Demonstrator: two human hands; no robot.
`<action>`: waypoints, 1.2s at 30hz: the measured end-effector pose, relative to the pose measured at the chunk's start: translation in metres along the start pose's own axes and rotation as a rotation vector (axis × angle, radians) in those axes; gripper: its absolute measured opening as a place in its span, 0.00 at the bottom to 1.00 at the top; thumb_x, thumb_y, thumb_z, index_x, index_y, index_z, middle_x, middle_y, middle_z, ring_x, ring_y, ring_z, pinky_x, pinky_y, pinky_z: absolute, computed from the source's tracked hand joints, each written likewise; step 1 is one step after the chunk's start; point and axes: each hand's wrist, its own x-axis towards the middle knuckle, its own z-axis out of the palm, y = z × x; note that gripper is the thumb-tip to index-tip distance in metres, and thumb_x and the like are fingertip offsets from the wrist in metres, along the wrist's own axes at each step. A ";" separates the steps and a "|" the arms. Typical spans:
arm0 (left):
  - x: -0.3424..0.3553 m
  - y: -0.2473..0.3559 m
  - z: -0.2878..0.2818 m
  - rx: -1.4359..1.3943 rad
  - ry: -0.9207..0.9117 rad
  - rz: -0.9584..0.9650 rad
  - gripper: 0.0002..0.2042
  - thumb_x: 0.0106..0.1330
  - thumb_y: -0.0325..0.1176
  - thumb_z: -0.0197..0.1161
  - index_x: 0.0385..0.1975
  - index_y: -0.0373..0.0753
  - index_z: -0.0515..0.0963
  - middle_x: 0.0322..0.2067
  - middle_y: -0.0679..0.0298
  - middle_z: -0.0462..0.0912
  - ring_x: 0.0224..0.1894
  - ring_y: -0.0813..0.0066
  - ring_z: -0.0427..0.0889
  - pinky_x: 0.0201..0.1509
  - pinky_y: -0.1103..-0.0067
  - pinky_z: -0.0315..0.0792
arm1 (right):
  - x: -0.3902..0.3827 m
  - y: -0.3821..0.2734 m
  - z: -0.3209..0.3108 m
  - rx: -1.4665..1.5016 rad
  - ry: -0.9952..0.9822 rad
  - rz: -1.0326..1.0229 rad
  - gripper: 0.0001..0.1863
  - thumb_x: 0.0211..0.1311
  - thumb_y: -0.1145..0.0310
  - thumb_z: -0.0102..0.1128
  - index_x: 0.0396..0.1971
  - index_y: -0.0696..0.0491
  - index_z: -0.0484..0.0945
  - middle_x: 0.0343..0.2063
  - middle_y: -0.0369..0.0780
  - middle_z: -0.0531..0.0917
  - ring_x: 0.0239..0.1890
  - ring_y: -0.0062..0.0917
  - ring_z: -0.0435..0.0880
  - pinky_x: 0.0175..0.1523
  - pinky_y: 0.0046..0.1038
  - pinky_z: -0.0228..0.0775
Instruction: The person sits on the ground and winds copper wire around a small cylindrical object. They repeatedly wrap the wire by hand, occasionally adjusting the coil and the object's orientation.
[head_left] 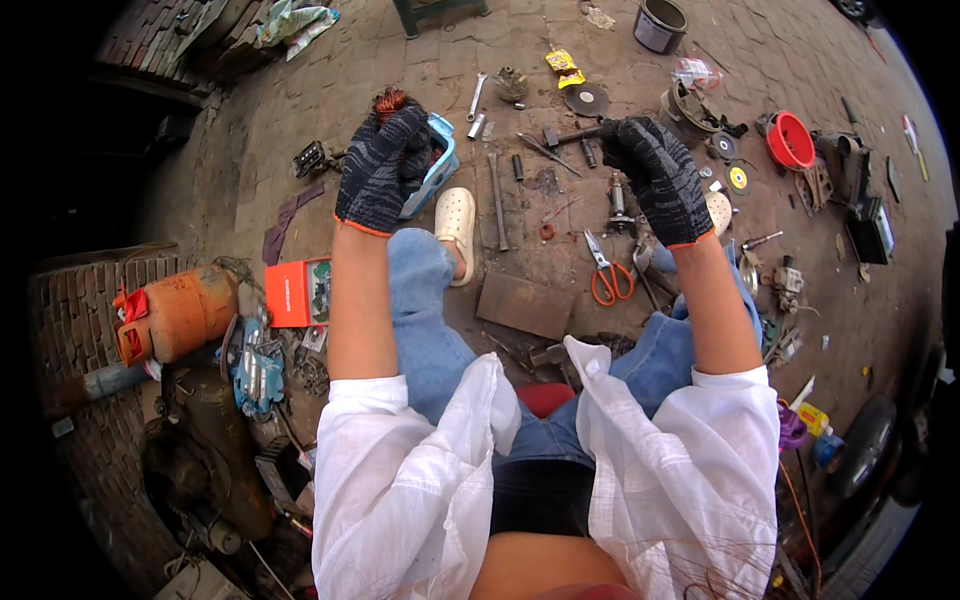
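Observation:
My left hand (380, 170), in a dark grey knit glove with an orange cuff, is raised and closed around a bundle of copper wire (388, 102), which sticks out above the fingers. Just beside it is a light blue plastic basket (440, 165), partly hidden by that hand. My right hand (660, 175), gloved the same way, grips the handle of a hammer (575, 136); its small dark head points left. Below the hammer lie a pair of pliers (546, 153) and a metal shaft with a gear-like end (619, 205).
Orange-handled scissors (606, 272), a flat metal plate (525, 305), a long steel bar (498, 200) and a wrench (478, 96) lie on the brick ground. A red bowl (790, 140) sits to the right. An orange gas cylinder (190, 312) and a red box (290, 293) are at left.

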 end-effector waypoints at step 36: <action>-0.001 -0.039 0.035 -0.315 -0.250 -0.290 0.23 0.62 0.56 0.49 0.36 0.39 0.74 0.30 0.61 0.79 0.29 0.72 0.79 0.16 0.88 0.63 | -0.004 -0.015 0.028 -0.581 0.021 -0.262 0.15 0.51 0.69 0.62 0.38 0.57 0.74 0.33 0.42 0.78 0.38 0.30 0.77 0.45 0.28 0.68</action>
